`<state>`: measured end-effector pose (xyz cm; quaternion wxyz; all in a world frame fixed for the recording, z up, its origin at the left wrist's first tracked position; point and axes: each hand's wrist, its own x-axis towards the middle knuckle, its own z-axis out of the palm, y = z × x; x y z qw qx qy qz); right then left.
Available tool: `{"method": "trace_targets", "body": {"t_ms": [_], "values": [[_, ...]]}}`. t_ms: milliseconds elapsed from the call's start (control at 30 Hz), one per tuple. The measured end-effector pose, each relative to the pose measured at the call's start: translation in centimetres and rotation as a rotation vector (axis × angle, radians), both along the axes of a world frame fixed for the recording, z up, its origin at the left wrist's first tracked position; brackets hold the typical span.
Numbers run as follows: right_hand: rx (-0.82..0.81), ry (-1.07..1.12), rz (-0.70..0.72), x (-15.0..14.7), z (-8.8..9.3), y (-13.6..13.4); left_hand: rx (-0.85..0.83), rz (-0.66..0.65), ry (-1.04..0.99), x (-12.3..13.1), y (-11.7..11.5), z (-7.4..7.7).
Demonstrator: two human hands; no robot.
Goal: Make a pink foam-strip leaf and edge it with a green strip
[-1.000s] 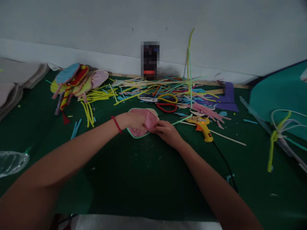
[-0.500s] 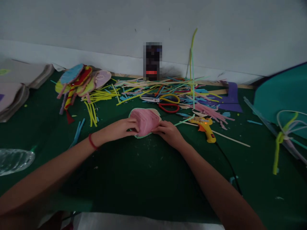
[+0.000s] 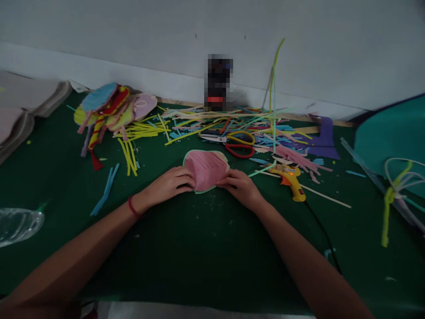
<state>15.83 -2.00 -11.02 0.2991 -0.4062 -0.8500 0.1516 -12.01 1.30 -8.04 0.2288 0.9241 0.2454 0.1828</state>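
Note:
A rounded pink panel (image 3: 206,169), built of side-by-side strips that look like pipe cleaners, has a pale green strip along its edge. My left hand (image 3: 175,181) grips its left rim, with the fingers closed on the edge. At the lower right rim, my right hand (image 3: 241,186) pinches the edge between thumb and fingers. A loose pale green strip (image 3: 262,170) runs right from near my right hand toward the yellow glue gun (image 3: 291,179). That gun lies on its side with a small orange light lit.
Scissors (image 3: 239,144) with yellow and red handles lie beyond the panel, among many coloured strips (image 3: 206,119). Finished fan-shaped pieces (image 3: 99,97) are stacked at back left. A clear plastic bottle (image 3: 20,226) lies left; a teal shape (image 3: 392,141) stands right. The gun's black cord (image 3: 323,235) crosses the green table.
The view has shifted slightly, so most things sit a little farther right. Both hands keep hold of the pink panel; the left hand's fingers have slid lower along its rim.

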Motion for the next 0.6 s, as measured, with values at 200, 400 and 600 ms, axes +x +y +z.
{"method": "trace_targets", "body": {"t_ms": [200,400,600], "values": [[0.003,0.001,-0.029,-0.2,0.3,-0.4,0.008,0.003,0.019,-0.1,0.0,-0.3],[0.096,-0.124,-0.136,-0.6,1.5,-1.2,0.008,-0.005,-0.02,-0.2,0.0,-0.7],[0.106,-0.13,-0.141,-2.3,2.4,-2.0,0.003,0.005,-0.025,-0.3,0.0,-1.0]]}}
